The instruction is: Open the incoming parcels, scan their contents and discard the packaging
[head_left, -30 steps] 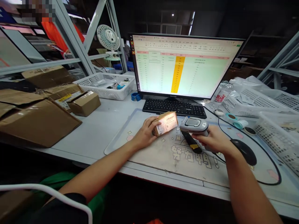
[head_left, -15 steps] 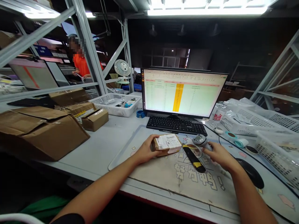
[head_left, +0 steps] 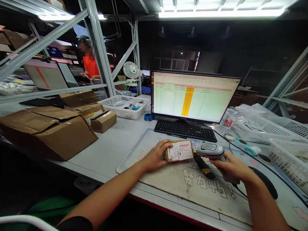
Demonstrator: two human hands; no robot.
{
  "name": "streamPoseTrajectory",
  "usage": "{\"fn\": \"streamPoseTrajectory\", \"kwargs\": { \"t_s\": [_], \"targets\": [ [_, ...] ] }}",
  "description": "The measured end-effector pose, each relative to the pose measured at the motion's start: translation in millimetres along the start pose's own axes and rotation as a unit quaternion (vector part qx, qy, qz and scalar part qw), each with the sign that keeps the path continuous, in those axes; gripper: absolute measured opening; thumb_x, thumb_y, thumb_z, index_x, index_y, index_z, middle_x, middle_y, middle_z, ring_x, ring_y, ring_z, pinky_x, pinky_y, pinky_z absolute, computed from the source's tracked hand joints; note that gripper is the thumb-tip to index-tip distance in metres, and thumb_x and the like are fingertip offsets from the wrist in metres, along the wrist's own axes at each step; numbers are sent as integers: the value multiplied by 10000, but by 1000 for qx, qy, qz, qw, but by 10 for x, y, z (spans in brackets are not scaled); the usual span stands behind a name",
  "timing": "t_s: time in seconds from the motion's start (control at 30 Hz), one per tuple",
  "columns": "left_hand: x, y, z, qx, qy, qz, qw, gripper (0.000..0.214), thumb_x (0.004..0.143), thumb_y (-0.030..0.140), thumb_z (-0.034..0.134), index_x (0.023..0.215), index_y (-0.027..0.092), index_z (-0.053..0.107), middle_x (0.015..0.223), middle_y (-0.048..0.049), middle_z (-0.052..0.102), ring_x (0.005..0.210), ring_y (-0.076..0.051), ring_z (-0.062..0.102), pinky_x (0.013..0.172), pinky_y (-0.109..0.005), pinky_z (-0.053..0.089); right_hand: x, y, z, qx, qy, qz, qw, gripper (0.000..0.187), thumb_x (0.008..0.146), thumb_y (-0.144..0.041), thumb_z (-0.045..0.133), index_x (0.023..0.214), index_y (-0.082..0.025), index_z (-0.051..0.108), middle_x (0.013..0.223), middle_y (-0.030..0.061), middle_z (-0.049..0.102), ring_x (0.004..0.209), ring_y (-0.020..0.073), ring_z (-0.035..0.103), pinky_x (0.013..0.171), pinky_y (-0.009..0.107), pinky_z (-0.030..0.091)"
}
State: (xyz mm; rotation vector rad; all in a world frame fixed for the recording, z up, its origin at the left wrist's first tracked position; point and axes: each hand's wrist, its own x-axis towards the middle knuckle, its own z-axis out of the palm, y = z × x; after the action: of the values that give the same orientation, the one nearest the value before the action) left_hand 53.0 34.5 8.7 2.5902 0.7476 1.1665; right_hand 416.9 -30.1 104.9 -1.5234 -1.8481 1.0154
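My left hand (head_left: 155, 156) grips a small brown cardboard parcel (head_left: 178, 151) by its left end, with the parcel low over the desk mat. A white shipping label with barcodes faces up on the parcel. My right hand (head_left: 231, 166) is wrapped around the handle of a grey handheld barcode scanner (head_left: 209, 149), whose head points left, close to the parcel. Under the scanner, a yellow and black box cutter (head_left: 204, 168) lies on the mat, partly hidden.
A printed desk mat (head_left: 192, 186) covers the white workbench. A keyboard (head_left: 185, 130) and spreadsheet monitor (head_left: 194, 97) stand ahead. Cardboard boxes (head_left: 48, 133) sit left, white plastic baskets (head_left: 124, 107) stand beyond, and a mouse (head_left: 264, 181) lies right. A person in orange (head_left: 90, 66) stands behind the shelving.
The parcel has turned from tilted to lying flat, label up. My right hand has closed around the scanner again and raised it beside the parcel. The view has tilted upward since the oldest frame.
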Motion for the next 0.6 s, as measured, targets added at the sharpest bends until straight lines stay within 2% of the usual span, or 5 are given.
{"fn": "streamPoseTrajectory", "kwargs": {
  "t_s": [0.13, 0.3, 0.43, 0.6],
  "targets": [
    [-2, -18, 35, 6, 1, 4, 1000, 749, 901, 240, 846, 1522, 290, 430, 1592, -199, 464, 1509, -351, 501, 1225, -613, 506, 20, 6, -12, -9, -11, 0, 1000, 696, 878, -590, 717, 1416, -150, 689, 587, -16, 588, 522, 181, 568, 504, 284, 436],
    [7, -11, 44, 12, 0, 2, 1000, 726, 920, 264, 837, 1530, 302, 445, 1596, -189, 441, 1513, -356, 488, 1242, -628, 483, 64, 60, -69, -19, -15, 30, 999, 551, 835, -539, 782, 1205, -133, 746, 634, -5, 621, 550, 163, 553, 524, 275, 415],
    [12, -16, 25, 21, -18, -7, 1000, 649, 928, 218, 809, 1505, 311, 525, 1617, -169, 409, 1509, -356, 491, 1229, -614, 504, 63, 63, -95, -23, -19, 39, 999, 442, 842, -546, 778, 1052, -157, 756, 642, 6, 629, 555, 164, 560, 514, 271, 412],
    [17, 8, 17, 44, -5, 3, 999, 609, 910, 183, 816, 1462, 328, 602, 1599, -143, 440, 1489, -355, 512, 1210, -626, 518, 36, 34, -92, -35, -9, 28, 999, 402, 863, -513, 757, 1061, -163, 761, 621, 5, 628, 551, 170, 558, 519, 279, 425]
  ]
}}
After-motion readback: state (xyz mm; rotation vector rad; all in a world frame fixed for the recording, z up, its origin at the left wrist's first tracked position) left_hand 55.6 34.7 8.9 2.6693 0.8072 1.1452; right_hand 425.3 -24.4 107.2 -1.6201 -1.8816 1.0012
